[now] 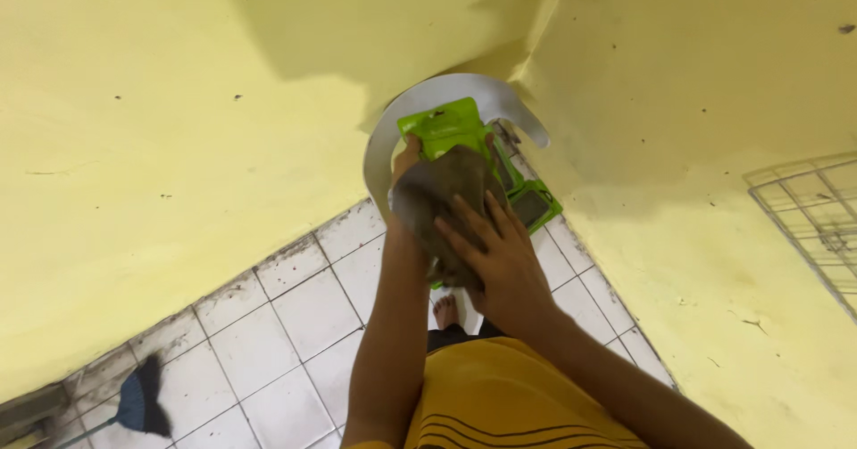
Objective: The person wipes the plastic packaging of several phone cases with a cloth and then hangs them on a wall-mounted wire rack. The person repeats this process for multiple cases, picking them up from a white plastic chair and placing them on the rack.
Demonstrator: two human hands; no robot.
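Clearly the grip is the weak point: the left hand (406,159) pinches the green appliance (460,137) from behind at its upper edge, above the tiled floor (295,315), and it looks liable to slip or tip if the right hand (500,253), fingers spread flat, pushes the brown cloth (442,195) too hard against it. A bare foot (445,311) stands right beneath, where a drop would land. Counted: one green appliance, one cloth, one curved grey guard (420,96), one broom (138,404), one wire rack (812,208), two hands.
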